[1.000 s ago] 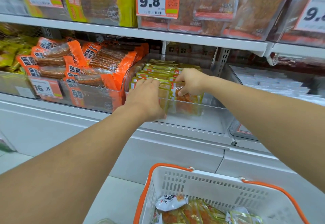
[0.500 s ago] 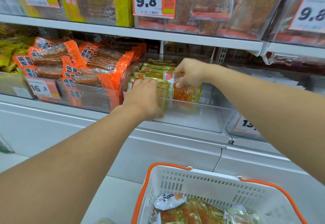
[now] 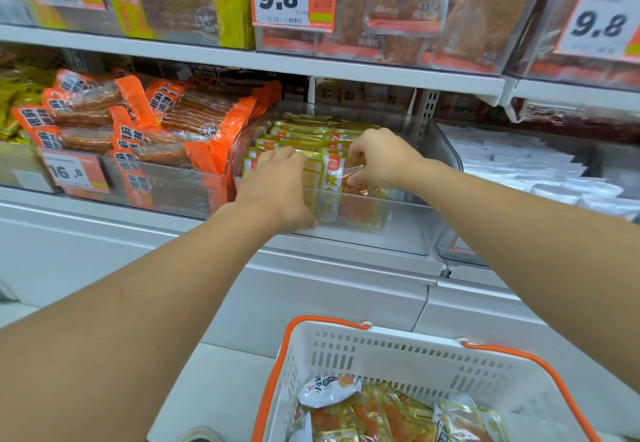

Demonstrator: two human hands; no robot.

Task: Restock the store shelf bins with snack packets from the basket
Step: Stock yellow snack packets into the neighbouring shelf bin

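A clear shelf bin (image 3: pixel 398 230) on the middle shelf holds a row of yellow-green snack packets (image 3: pixel 304 136) standing on edge. My left hand (image 3: pixel 277 185) rests on the front packets, fingers curled over their tops. My right hand (image 3: pixel 381 159) pinches the top of the frontmost yellow packet (image 3: pixel 332 199), which stands upright at the front of the row. Below, a white basket (image 3: pixel 398 355) with orange handles holds several more snack packets (image 3: pixel 374 417).
An orange-packet bin (image 3: pixel 145 133) with a 16.8 tag sits to the left. A bin of white packets (image 3: pixel 526 167) sits to the right. The upper shelf (image 3: pixel 311 67) carries bins with 9.8 tags. The white shelf base (image 3: pixel 311 289) stands between bin and basket.
My right hand has shifted slightly along the row, still pinching the front yellow packet. My left hand keeps resting on the packets. The camera has drifted slightly.
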